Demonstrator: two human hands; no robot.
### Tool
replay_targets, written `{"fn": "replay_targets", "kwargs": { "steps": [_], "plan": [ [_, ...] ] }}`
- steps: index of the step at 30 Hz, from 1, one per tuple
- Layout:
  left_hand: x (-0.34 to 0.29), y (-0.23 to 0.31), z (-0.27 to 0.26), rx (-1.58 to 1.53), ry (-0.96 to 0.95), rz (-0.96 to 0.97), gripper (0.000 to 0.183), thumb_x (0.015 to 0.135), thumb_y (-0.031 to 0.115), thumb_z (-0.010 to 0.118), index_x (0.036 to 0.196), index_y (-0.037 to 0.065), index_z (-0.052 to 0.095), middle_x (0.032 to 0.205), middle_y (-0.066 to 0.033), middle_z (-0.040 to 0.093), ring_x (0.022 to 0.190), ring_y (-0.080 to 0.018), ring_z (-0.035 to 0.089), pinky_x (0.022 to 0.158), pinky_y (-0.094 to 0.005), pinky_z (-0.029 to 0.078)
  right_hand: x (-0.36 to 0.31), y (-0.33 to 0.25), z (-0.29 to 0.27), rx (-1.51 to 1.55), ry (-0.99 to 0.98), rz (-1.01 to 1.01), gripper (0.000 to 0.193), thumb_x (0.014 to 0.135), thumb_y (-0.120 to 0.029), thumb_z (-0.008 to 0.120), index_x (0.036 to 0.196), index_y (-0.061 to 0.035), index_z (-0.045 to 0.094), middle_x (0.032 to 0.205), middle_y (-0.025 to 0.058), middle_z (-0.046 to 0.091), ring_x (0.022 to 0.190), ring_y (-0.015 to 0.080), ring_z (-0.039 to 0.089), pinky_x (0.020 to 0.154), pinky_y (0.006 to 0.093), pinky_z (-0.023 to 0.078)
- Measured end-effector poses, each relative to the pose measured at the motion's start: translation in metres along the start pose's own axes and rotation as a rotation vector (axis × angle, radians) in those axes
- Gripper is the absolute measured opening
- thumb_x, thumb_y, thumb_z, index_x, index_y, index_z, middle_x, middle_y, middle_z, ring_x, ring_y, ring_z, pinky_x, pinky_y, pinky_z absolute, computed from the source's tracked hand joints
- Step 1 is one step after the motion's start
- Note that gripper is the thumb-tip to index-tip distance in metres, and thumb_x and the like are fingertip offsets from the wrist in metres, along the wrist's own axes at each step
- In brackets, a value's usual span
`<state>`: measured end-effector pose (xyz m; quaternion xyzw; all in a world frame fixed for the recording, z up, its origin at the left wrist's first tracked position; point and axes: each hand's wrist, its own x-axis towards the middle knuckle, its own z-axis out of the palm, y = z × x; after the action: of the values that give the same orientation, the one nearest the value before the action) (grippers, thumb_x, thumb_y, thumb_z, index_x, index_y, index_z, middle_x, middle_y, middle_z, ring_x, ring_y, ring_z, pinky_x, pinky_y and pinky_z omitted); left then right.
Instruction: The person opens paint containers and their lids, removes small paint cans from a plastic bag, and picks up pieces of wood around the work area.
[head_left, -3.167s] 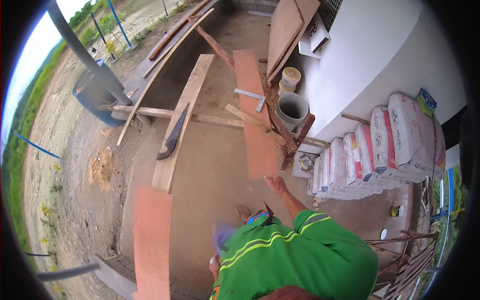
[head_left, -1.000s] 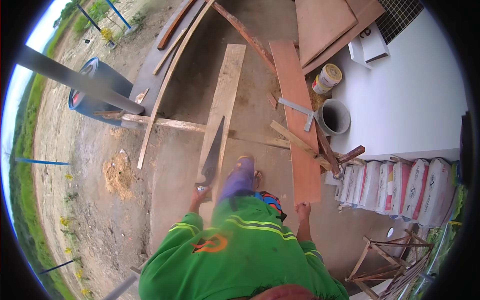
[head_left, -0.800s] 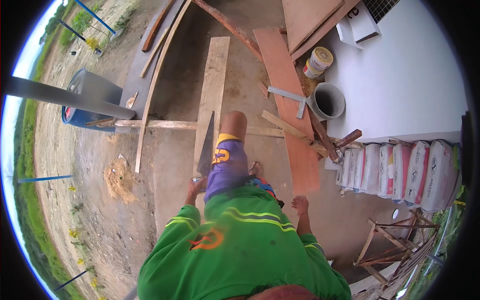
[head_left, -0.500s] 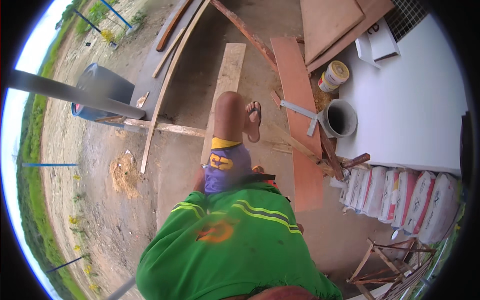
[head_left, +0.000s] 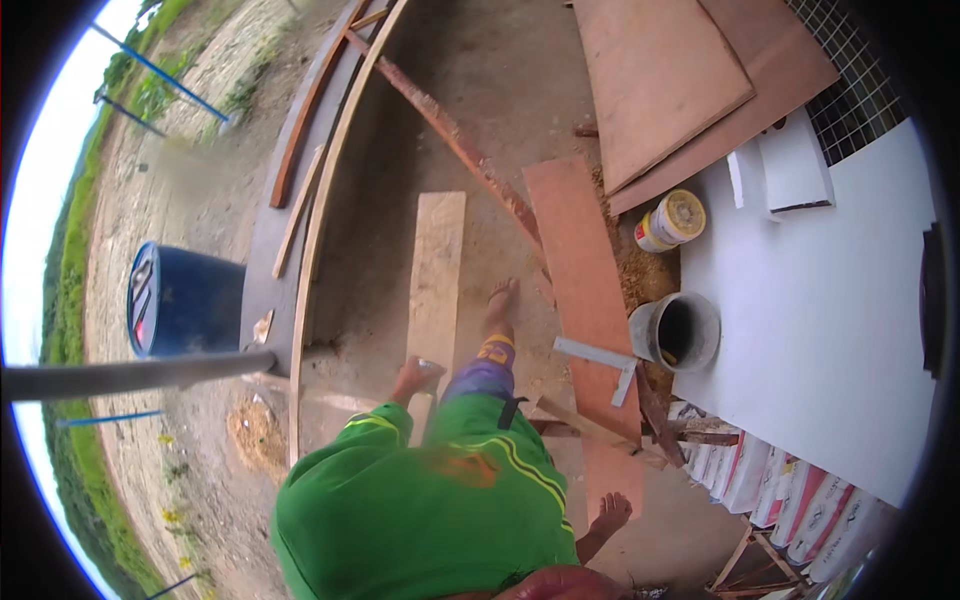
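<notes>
My left hand (head_left: 417, 374) is low beside my shorts, over the near part of a pale wooden plank (head_left: 437, 250) on the ground. Its fingers look curled round something small and whitish, too blurred to name. Out to the right, clear of my green shirt, my right hand (head_left: 611, 512) has its fingers apart and nothing in them. It appears above the near end of a long reddish board (head_left: 575, 250). A metal try square (head_left: 600, 358) lies across that board, beyond my right hand. One foot (head_left: 502, 298) shows between plank and board.
A grey bucket (head_left: 688, 332) and a white-yellow pail (head_left: 680, 217) stand right of the board. Plywood sheets (head_left: 660, 90) lie beyond, and stacked sacks (head_left: 800, 505) are at right. Leftward are a blue drum (head_left: 195, 300), long timber strips (head_left: 335, 170) and a pole (head_left: 130, 378).
My view has shifted and my body leans forward. My left hand has come out over the plank, my right hand has appeared at the right, and the raised knee has gone down.
</notes>
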<state>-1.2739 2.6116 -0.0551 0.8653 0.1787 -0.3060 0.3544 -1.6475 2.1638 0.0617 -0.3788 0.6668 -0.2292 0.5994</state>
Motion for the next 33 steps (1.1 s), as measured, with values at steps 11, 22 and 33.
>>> {"fn": "replay_targets", "kwargs": {
  "steps": [11, 22, 33],
  "plan": [
    [0.261, 0.232, -0.079, 0.100, -0.262, 0.047, 0.081, 0.063, 0.050, 0.088, 0.110, -0.006, 0.054, 0.088, -0.0133, 0.068, 0.076, -0.0189, 0.066, 0.065, -0.0336, 0.055, 0.000, -0.274, 0.171, -0.800, 0.604, -0.805, 0.018, 0.089, -0.011, 0.059, 0.100, 0.0034, 0.060, 0.098, 0.0154, 0.062, 0.081, 0.0269, 0.061, 0.073, 0.0355, 0.053],
    [0.312, 0.291, -0.042, 0.027, -0.435, -0.053, 0.051, 0.071, 0.034, 0.084, 0.103, -0.001, 0.066, 0.091, -0.0083, 0.071, 0.076, -0.0173, 0.066, 0.067, -0.0353, 0.054, -0.069, -0.363, 0.216, -1.003, 0.865, -0.738, 0.020, 0.088, -0.011, 0.057, 0.100, 0.0034, 0.063, 0.095, 0.0185, 0.066, 0.084, 0.0304, 0.064, 0.077, 0.0376, 0.053],
    [0.260, 0.324, -0.055, -0.373, -0.410, 0.083, 0.060, 0.072, 0.048, 0.079, 0.105, -0.001, 0.069, 0.092, -0.0168, 0.071, 0.084, -0.0240, 0.069, 0.072, -0.0381, 0.054, 0.071, -0.345, 0.232, -1.081, 0.492, -0.802, 0.020, 0.084, -0.013, 0.055, 0.093, 0.0000, 0.067, 0.090, 0.0177, 0.068, 0.071, 0.0293, 0.064, 0.068, 0.0379, 0.053]
  ]
}}
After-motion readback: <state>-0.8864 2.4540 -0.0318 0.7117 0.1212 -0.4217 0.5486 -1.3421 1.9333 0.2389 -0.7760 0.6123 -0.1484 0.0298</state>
